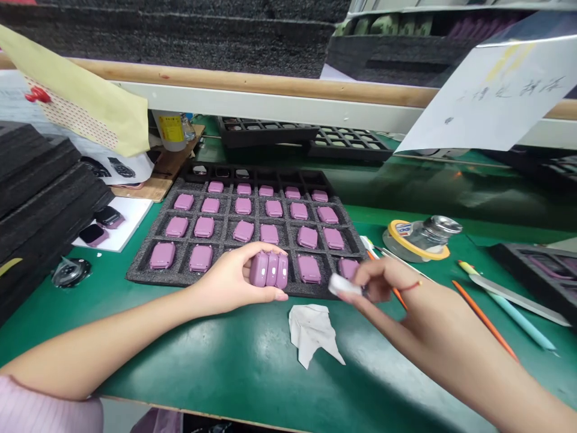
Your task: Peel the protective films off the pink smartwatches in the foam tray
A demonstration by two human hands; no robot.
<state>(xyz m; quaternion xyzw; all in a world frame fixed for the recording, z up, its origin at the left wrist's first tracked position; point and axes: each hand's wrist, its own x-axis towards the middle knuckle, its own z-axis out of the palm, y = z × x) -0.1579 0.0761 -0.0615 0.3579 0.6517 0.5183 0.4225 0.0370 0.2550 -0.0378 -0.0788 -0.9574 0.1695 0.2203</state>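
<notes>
Gripping three mauve cases (269, 269) in the curled left hand (229, 281); right hand (383, 282) pinches a white wipe (344, 286); foam tray (140, 275) mostly filled, farthest row without them.

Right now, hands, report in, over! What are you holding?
Left hand: three pink device cases, side by side. Right hand: pinching small white piece. White cloth lying beside foam tray.

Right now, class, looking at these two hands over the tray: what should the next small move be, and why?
Probably bring the white wad in the right hand to the mauve units in the left hand: the wad is pinched close to them, and they are held up over the foam tray.
</notes>
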